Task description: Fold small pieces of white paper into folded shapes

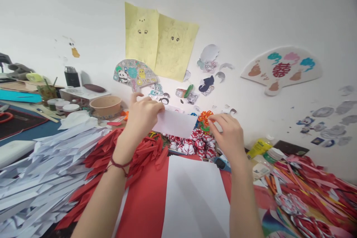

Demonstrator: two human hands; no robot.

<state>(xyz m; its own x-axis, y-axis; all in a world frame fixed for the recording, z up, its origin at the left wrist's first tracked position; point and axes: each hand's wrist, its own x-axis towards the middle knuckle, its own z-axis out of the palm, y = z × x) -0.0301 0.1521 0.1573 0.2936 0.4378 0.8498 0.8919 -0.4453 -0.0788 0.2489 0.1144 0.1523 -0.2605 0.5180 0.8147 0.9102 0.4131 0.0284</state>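
Observation:
My left hand (143,113) is closed, pinching the left end of a white paper strip (175,122) raised over the desk. The strip's right end hangs free. To its right is my right hand (227,130), fingers curled and slightly parted, thumb and forefinger just short of the strip with nothing seen between them. Below both hands a large white sheet (192,193) lies on red paper (147,193). Behind the strip sit red-and-white paper flowers (202,143) in a tray, with an orange flower (205,117) close to my right fingertips.
Piled white strips (41,174) and red strips (150,148) lie at left. A wooden-coloured bowl (105,106), small jars (71,108) and a black thermos (71,77) stand behind. At right are a yellow bottle (259,147) and coloured ribbons (315,189). The wall rises directly behind.

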